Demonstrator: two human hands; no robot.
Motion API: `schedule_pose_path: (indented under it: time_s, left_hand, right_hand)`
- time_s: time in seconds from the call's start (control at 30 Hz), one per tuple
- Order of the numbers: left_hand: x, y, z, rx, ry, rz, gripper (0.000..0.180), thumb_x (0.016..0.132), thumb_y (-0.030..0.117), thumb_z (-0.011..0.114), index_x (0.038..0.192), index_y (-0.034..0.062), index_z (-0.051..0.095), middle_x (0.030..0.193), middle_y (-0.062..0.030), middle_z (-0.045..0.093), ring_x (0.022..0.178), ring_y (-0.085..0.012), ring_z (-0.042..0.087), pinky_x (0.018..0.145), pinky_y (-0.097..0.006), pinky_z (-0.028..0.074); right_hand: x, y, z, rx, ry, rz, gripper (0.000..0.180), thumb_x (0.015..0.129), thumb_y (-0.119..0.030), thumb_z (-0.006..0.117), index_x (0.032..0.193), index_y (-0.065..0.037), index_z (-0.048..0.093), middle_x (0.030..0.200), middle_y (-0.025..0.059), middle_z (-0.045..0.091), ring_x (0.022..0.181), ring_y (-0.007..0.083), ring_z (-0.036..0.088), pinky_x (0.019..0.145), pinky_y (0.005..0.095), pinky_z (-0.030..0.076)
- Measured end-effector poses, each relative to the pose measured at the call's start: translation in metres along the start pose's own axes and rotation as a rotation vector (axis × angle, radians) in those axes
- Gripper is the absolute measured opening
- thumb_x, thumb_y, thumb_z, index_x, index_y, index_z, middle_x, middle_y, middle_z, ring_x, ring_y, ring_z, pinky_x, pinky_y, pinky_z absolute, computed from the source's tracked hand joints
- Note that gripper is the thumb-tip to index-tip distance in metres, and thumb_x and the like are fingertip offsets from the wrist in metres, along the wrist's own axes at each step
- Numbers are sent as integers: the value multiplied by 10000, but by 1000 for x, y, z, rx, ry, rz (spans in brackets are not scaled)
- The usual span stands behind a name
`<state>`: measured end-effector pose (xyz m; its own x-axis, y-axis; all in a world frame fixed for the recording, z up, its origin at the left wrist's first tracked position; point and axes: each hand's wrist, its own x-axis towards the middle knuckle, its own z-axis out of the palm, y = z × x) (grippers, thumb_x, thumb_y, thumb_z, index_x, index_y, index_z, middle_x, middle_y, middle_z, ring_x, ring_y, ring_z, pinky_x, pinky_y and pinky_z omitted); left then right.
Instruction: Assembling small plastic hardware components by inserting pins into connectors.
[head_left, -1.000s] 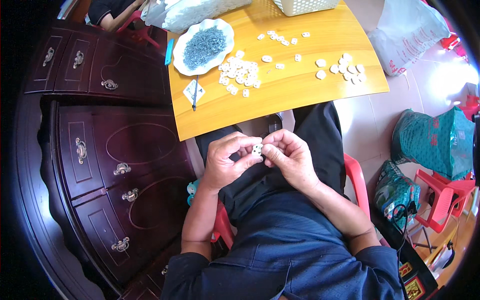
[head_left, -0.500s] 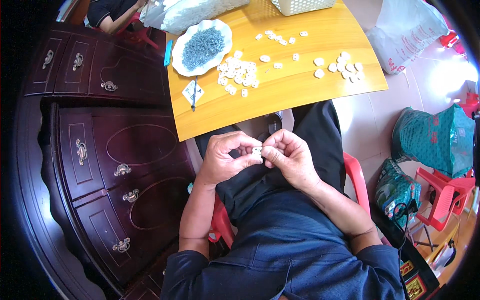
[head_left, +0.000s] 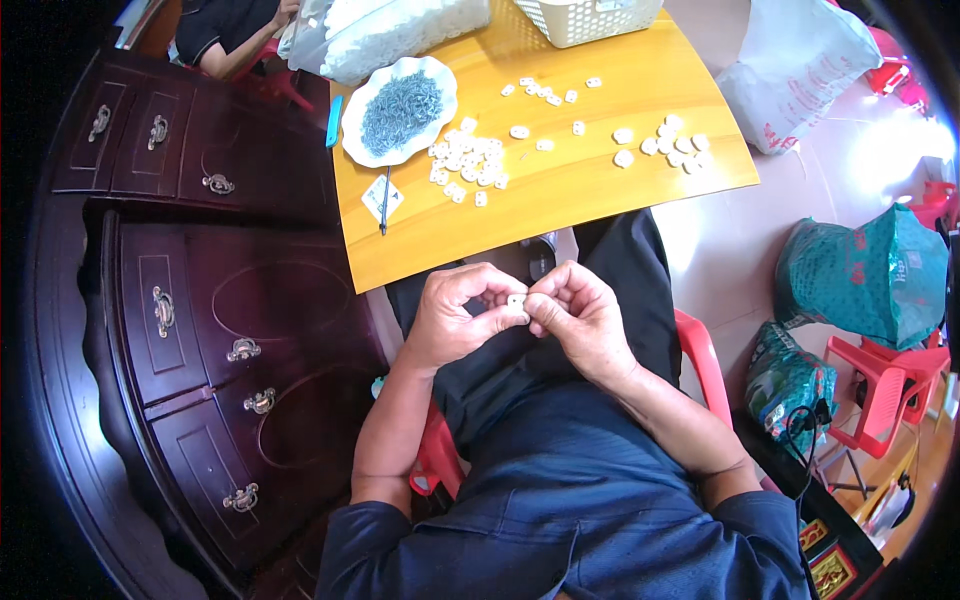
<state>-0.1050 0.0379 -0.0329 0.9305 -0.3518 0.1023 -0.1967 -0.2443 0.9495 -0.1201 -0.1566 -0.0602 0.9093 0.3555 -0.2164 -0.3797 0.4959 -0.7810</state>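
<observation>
“Piece (head_left: 516, 301) in hand, is it?”

“Yes, above the lap (head_left: 492, 372), short of the worktop (head_left: 560, 190). The left hand's (head_left: 448, 312) grip is clamped on it. The right hand's (head_left: 580, 322) thumb and fingertips meet its right edge; whether they clamp it, I can't tell.”

“Which way does it point?”

“Spotted face turned up. Too much is covered to tell its long axis.”

“Any writing about?”

“Red print on the white bag (head_left: 800, 75) and the teal bag (head_left: 860, 275).”

“What's in the way?”

“Those fingertips and thumbs, over most of it. Up on the worktop there's a dish (head_left: 375, 157) of thin grey pins (head_left: 402, 110), white bits (head_left: 465, 160) heaped beside it, a pen (head_left: 384, 215) across a card (head_left: 393, 192), and a basket (head_left: 590, 28) at the far edge.”
</observation>
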Motion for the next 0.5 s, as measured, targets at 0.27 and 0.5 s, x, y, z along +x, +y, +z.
schedule_pose_path:
  time_s: [0.27,0.5]
  left_hand:
    - [10,1,4,-80,-31,-69,239,804,10,819,1023,0,725,864,4,675,750,-56,613,695,-220,514]
    - [25,11,21,-79,-12,-44,152,839,28,791,981,11,741,815,-11,656,697,-78,593,660,-226,495]
  right_hand:
    - [2,-9,-9,-24,42,-58,73,986,-48,661,982,-26,592,839,32,669,720,63,623,661,195,517]
    - [-3,-11,-21,-4,78,-75,99,976,-52,672,992,-52,574,861,9,661,711,57,616,635,195,504]
